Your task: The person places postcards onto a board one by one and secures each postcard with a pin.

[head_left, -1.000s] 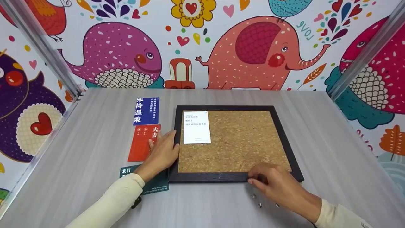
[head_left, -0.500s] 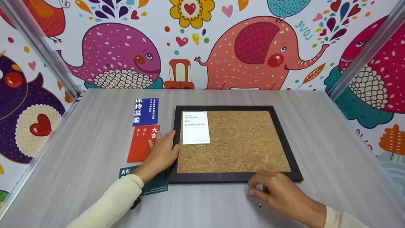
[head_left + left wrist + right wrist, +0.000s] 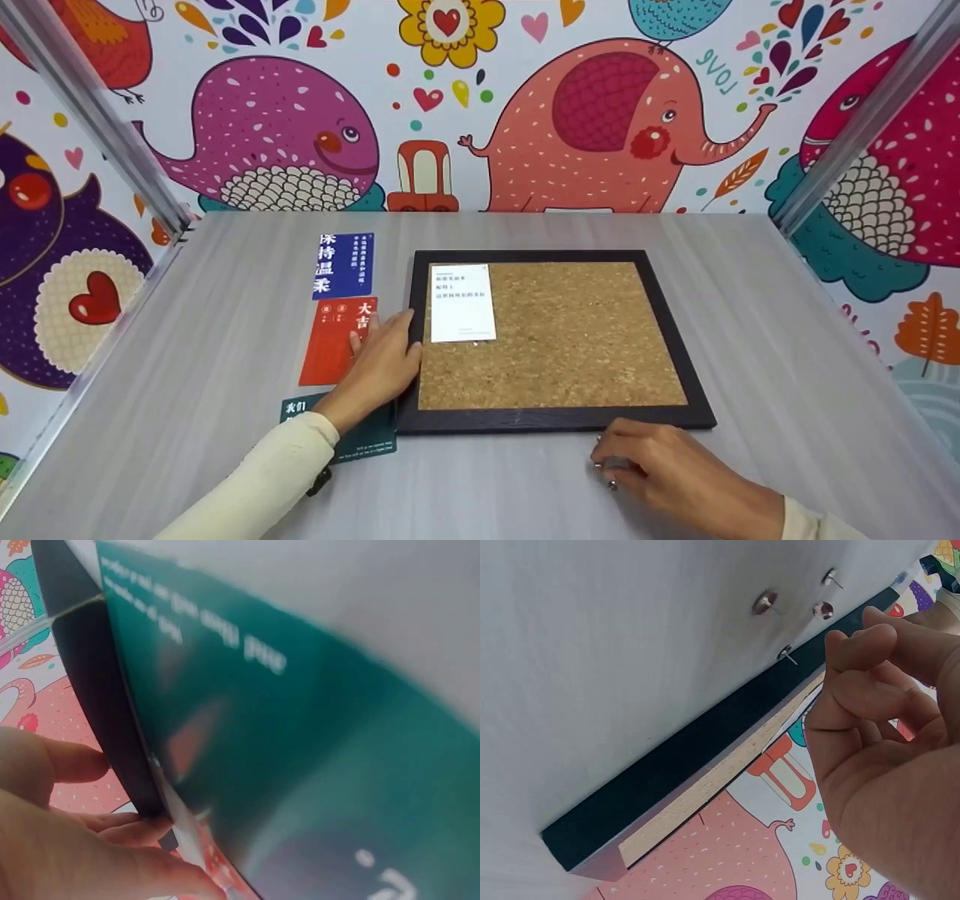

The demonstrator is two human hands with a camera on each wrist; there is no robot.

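Note:
A corkboard in a black frame lies flat, with a white card at its upper left. My left hand rests along the frame's left side, fingers touching its edge and overlapping the red card. In the left wrist view, the fingertips press the black frame. Just below the board's front edge is my right hand, its fingers bent and thumb apart. The right wrist view shows it beside several silver thumbtacks on the table, with nothing visible in its fingers.
A blue card lies behind the red one, left of the board. Nearer the front is a dark green card, partly under the left arm. A wall with cartoon animals borders the table's back edge.
My right hand has drawn back from the board's front edge toward me, over the thumbtacks. The left hand stays at the frame's left side.

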